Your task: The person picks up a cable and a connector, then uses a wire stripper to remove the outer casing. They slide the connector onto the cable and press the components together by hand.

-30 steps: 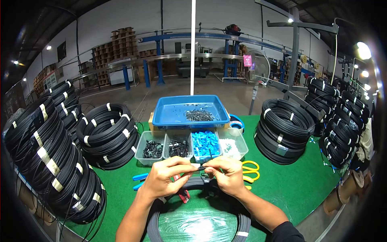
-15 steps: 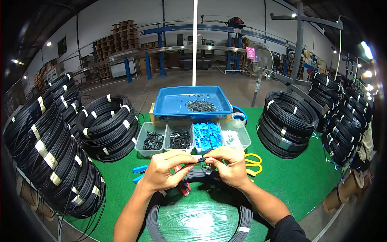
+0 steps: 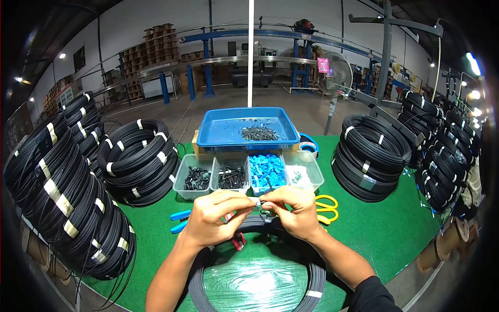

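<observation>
My left hand (image 3: 215, 216) is closed in a pinch, with a small whitish piece (image 3: 256, 201) at its fingertips. Touching close beside it, my right hand (image 3: 293, 210) pinches a small black connector piece (image 3: 265, 205), partly covered by the fingers. A thin black stem (image 3: 270, 183) sticks up from the right fingertips. Both hands are above the far rim of a black cable coil (image 3: 196, 283) lying on the green table. Blue-handled pliers (image 3: 180, 221) are left of the hands, and yellow-handled scissors (image 3: 327, 209) are to the right. A red tool (image 3: 238, 242) shows partly under the left hand.
Beyond the hands, clear bins hold black parts (image 3: 197, 178), more black parts (image 3: 232, 178), blue clips (image 3: 267, 170) and white pieces (image 3: 298, 176). Behind them is a blue tray (image 3: 208, 130) with black scraps. Coil stacks flank the table at left (image 3: 138, 161) and right (image 3: 370, 156).
The fingertips have shifted slightly around the small parts, and the whitish piece shows more plainly between them. Both hands stay in nearly the same place.
</observation>
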Motion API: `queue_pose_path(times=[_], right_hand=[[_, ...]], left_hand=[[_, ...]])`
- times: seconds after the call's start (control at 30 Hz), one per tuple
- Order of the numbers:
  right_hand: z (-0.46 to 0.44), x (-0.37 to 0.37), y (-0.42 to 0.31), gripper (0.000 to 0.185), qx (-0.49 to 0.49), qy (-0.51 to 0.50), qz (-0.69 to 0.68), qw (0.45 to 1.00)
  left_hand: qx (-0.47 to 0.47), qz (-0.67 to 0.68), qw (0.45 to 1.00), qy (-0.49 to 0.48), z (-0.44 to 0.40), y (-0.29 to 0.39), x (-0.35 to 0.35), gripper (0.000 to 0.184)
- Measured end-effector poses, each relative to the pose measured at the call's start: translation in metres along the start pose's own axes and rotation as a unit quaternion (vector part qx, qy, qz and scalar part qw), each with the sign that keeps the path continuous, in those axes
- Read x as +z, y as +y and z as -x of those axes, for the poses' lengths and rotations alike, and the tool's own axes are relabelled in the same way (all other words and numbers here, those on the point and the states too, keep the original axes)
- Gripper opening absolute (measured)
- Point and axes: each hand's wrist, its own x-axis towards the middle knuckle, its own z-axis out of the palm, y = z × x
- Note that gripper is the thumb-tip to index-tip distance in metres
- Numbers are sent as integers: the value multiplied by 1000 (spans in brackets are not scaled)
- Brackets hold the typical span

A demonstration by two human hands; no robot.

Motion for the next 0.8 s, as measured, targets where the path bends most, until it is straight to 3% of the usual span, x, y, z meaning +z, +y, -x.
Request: queue_pose_path(times=[0.2, 0.27, 0.57, 0.8], right_hand=[[4, 5, 21, 10, 55, 36, -150, 987], [2, 10, 20, 17, 51, 120, -303, 944], [1, 1, 32, 13, 119, 69, -380, 914], [1, 6, 28, 15, 122, 73, -256, 956]], left_hand=[[-93, 36, 995, -6, -4, 10, -5, 30], [-108, 43, 993, -23, -7, 13, -8, 39], [-124, 79, 986, -82, -8, 19, -15, 53], [-93, 66, 991, -67, -8, 13, -13, 49]])
